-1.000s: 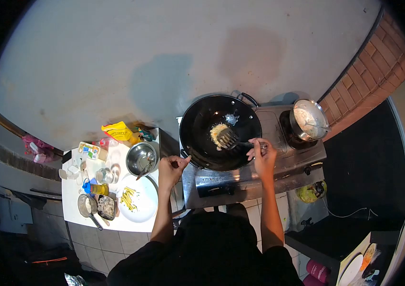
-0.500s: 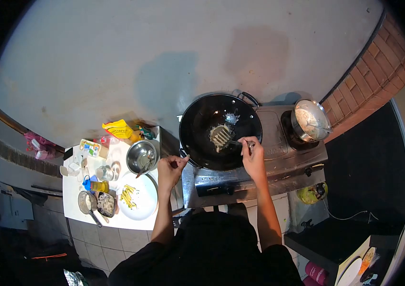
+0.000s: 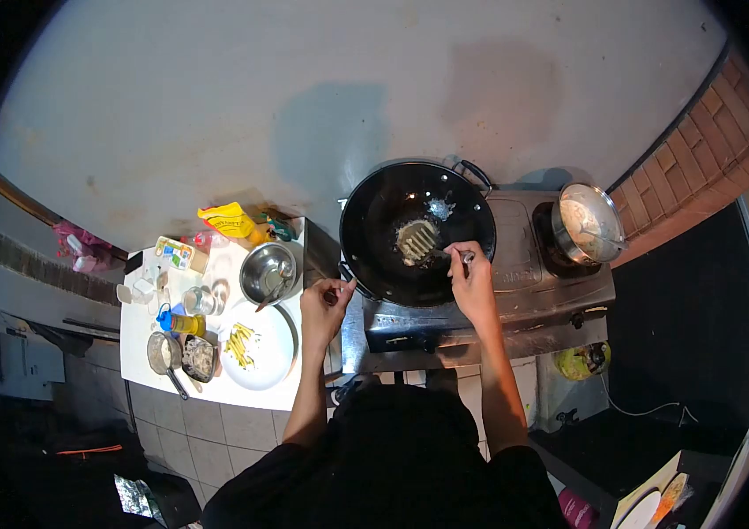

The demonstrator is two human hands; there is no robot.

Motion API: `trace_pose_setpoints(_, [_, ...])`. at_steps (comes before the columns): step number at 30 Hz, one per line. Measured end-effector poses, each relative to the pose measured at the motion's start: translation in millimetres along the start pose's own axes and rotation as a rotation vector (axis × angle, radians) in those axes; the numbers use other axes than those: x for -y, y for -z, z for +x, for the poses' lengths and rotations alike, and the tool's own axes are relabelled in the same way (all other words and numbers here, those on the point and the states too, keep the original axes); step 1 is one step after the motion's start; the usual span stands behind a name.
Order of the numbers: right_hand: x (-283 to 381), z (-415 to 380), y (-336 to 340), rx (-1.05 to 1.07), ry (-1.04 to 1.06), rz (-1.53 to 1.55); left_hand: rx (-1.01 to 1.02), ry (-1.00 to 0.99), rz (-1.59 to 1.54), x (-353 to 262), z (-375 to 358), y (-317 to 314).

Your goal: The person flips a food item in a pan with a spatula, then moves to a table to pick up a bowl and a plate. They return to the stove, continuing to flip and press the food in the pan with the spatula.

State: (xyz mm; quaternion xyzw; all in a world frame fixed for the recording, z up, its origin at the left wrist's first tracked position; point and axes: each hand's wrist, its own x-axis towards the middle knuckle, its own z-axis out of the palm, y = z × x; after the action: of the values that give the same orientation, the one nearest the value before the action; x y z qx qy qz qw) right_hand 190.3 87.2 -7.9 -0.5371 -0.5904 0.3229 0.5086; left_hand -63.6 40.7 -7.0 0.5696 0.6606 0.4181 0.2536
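Observation:
A black wok point(image 3: 383, 264) with two side handles sits on the left part of the stove. My right hand point(image 3: 471, 269) is closed on the handle of a slotted spatula point(image 3: 418, 240), whose head lies low in the wok over some pale food. Whitish bits stick to the wok wall behind it. My left hand point(image 3: 328, 304) is closed at the wok's left handle point(image 3: 347, 273), with thumb and fingers around it.
On the white table point(image 3: 141, 353) at left stand a metal bowl point(image 3: 261, 264), a white plate point(image 3: 270, 361) with yellow-green strips, an oil bottle point(image 3: 185, 324) and a yellow bag point(image 3: 226, 220). A steel pot point(image 3: 608, 212) stands on the right burner point(image 3: 546, 234).
The whole view has shifted slightly, so the wok and table appear a little to the right. Both hands keep their places at the wok; the spatula has barely moved in it.

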Motion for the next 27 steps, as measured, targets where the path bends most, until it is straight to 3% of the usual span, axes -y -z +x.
trace_pose_setpoints(7, [7.9, -0.5, -3.9, 0.031, 0.009, 0.048, 0.041, -0.037, -0.002, 2.2, -7.3, 3.8])
trace_pose_setpoints(13, [22.2, -1.9, 6.8, 0.109, 0.147, 0.127, 0.069, -0.04, 0.004, 1.1, -17.0, 12.7])
trace_pose_setpoints(27, [18.4, 1.2, 27.0, 0.118, 0.158, 0.115, 0.037, 0.03, -0.016, -1.0, -23.1, 16.5])
